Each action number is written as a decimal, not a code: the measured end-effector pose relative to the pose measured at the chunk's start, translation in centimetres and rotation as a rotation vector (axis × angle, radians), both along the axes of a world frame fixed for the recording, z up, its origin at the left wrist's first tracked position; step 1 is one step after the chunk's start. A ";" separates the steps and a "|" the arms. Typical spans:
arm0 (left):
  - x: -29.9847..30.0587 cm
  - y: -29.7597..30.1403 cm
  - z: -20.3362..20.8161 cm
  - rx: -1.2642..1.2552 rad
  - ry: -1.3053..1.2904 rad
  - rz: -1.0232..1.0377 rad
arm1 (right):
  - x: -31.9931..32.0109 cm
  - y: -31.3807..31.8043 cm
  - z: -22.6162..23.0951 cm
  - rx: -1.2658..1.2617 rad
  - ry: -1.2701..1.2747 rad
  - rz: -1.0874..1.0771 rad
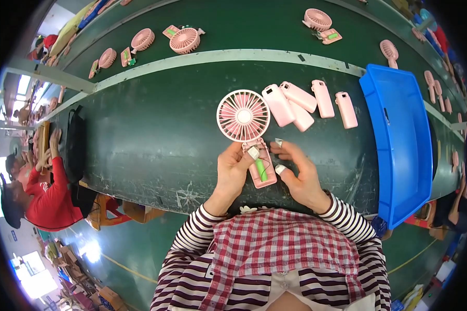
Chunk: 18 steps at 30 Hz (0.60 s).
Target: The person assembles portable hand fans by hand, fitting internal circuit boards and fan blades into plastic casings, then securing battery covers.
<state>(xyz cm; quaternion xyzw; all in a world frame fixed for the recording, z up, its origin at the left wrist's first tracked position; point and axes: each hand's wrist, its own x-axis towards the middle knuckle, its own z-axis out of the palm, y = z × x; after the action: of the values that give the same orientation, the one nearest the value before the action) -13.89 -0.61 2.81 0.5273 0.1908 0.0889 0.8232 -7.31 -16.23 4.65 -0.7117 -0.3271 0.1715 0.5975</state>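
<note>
A pink handheld fan lies on the dark green worktable in front of me, its round grille pointing away. The open handle shows a green battery and thin dark wires. My left hand grips the handle's left side, its white-wrapped thumb pressed over the handle near the grille. Just right of the handle, my right hand is open, thumb and forefinger apart, both tips wrapped in white. Whether its fingertips touch the handle I cannot tell. Several pink handle covers lie beyond, some overlapping.
A blue plastic tray stands along the table's right side. Beyond a pale rail, a green belt carries several pink fans with opened handles. A co-worker in a red top sits at the left, near a black bag.
</note>
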 end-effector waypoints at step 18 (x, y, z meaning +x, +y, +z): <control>0.3 -0.4 0.8 0.064 0.003 0.007 | 0.5 0.3 -0.2 -0.079 -0.502 0.046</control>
<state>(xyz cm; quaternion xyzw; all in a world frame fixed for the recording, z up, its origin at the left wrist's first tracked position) -13.56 -0.98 3.64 0.5528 0.1907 0.0971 0.8053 -6.82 -15.95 4.47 -0.7473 -0.4744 0.0157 0.4650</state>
